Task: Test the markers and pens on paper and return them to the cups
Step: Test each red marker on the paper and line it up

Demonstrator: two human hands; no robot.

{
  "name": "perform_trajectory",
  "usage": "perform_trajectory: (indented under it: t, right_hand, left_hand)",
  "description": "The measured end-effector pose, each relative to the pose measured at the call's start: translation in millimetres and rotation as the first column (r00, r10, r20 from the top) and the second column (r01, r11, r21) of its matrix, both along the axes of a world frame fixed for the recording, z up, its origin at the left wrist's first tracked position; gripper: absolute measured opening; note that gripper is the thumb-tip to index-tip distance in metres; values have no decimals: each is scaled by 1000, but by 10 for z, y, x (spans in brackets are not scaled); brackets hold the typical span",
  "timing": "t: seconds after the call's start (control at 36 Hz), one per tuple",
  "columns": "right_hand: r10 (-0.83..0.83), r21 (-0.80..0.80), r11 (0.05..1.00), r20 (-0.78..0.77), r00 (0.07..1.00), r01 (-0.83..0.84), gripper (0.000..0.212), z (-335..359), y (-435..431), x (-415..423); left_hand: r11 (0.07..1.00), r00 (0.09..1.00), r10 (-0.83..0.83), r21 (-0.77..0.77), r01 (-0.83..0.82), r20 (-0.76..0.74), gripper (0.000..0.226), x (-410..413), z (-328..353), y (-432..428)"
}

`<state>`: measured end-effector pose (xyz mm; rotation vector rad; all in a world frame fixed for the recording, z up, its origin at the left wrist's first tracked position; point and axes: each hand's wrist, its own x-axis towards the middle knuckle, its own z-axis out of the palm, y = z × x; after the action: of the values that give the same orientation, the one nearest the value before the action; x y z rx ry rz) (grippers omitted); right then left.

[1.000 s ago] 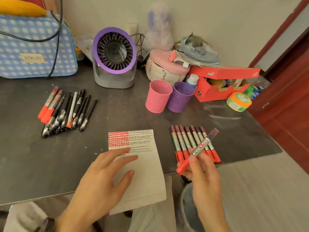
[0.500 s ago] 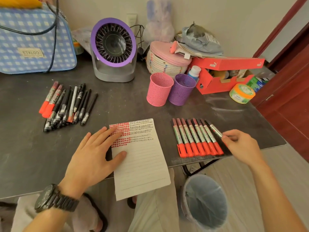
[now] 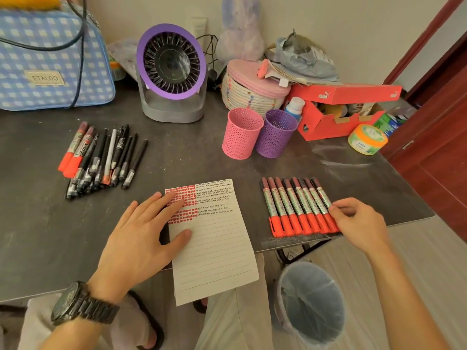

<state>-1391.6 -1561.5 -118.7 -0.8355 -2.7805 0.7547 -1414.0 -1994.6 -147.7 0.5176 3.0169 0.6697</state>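
"So, the red marker that was up in the air a second ago: where is it?"

"Down. It lies at the right end of the row of markers on the surface, close to the front edge, parallel to the others and against its neighbour."

"Is the right hand off it?"

"Not clearly. The fingers are curled with their tips at that barrel. Whether they pinch it or only nudge it straight, I cannot tell from this angle."

"And the left hand?"

"Unmoved: spread flat, pressing down the paper. The top lines carry red blocks and dark scribbles; the lower lines are blank."

"What does that mean for the job?"

"I'd judge this marker tested and set aside, not returned. The pink cup and purple cup stand side by side farther back, with nothing sticking out of either. The pile of pens lies well apart on the left. So the whole return to the cups remains."
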Motion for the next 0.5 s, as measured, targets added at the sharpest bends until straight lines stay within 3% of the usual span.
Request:
perform_trajectory:
  t: [0.36, 0.5]
  right_hand:
    - [-3, 40, 999, -101, 995, 7, 3, -40, -146, 31]
    - [6, 127, 991, -275, 961, 30, 9, -3, -409, 78]
  left_hand:
    - [1000, 1000, 0, 15, 0, -17, 78, 2, -28, -4]
    - [1000, 1000, 17, 9, -17, -23, 76, 23, -21, 8]
